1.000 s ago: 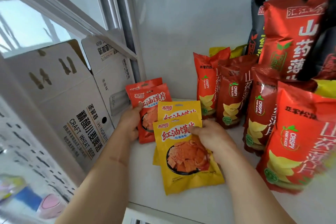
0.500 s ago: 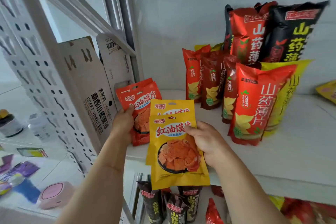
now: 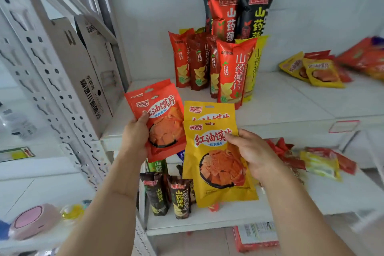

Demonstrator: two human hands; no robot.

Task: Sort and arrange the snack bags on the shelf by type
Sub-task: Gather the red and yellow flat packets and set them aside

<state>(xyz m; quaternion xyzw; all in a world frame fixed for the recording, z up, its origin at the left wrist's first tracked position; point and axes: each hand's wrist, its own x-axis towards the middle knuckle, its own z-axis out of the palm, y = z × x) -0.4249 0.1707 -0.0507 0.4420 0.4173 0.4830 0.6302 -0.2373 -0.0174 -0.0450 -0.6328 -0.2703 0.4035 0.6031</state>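
- My left hand (image 3: 135,137) grips the orange bags (image 3: 158,118), two flat pouches stacked, thumb curled over the front face.
- My right hand (image 3: 252,153) grips the yellow bags (image 3: 214,151), also two, one peeking above the other; its fingers (image 3: 232,138) pinch the front pouch near the printed red lettering.
- A second ago both pairs stood on the shelf (image 3: 291,102); now they are lifted clear and held in the air in front of its edge, so I judge they are being carried to another spot, each colour kept separate.
- Each pouch is glossy, with a hang hole at the top and a picture of reddish crisp slices in a dark bowl.
- On the shelf behind, tall red bags (image 3: 232,72) stand upright in a tight cluster, black bags (image 3: 256,16) rising at the back against the wall.
- Far right on the same shelf, more yellow and orange pouches (image 3: 320,72) lie in a loose heap, the likely matching pile.
- The lower shelf (image 3: 311,199) holds dark upright bags (image 3: 178,197) and scattered red and yellow ones.
- Cardboard boxes (image 3: 87,72) stand at left.
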